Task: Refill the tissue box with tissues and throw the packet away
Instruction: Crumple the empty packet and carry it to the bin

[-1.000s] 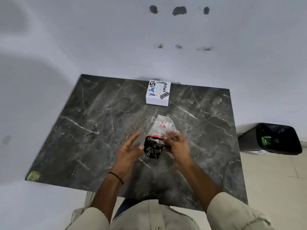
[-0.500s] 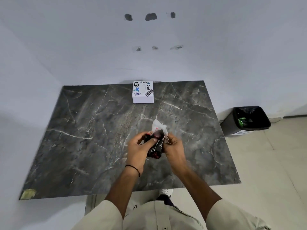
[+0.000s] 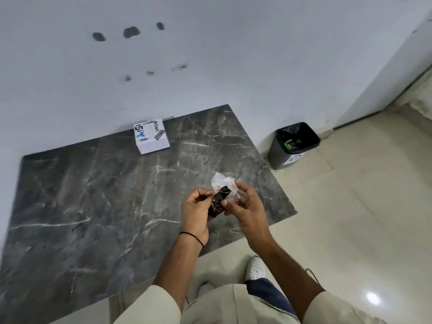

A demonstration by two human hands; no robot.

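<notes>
Landmark for positions: dark grey marble-patterned table [image 3: 98, 197], set against the white wall [image 3: 210, 66].

Both hands are above the table's right part, close to its near right corner. The left hand [image 3: 195, 212] has its fingers curled around the lower black end of a crumpled plastic tissue packet [image 3: 222, 195]; grip closed on the packet, thumb uppermost. A thin black band [image 3: 191, 236] sits on the left wrist. The right hand [image 3: 247, 206] is cupped on the packet's other side, thumb pressed onto the black part, fingers partly bent behind the clear part; it also has hold of the packet, more loosely. The packet is held between the two hands, off the table surface: upper part clear or white film with red print, lower part black with red marks. Contents cannot be told; film is bunched.

The white tissue box [image 3: 152, 136] stands at the far edge of the table, touching or nearly touching the wall, well apart from the hands. Its top carries stickers, one reading "Dart". No opening shows on the faces seen.

A black waste bin [image 3: 292, 146] with a dark liner stands on the tiled floor [image 3: 350, 206] just off the table's far right corner; something green lies inside.

Below the table's near edge: beige sleeves, beige garment, one white shoe [image 3: 255, 268].
</notes>
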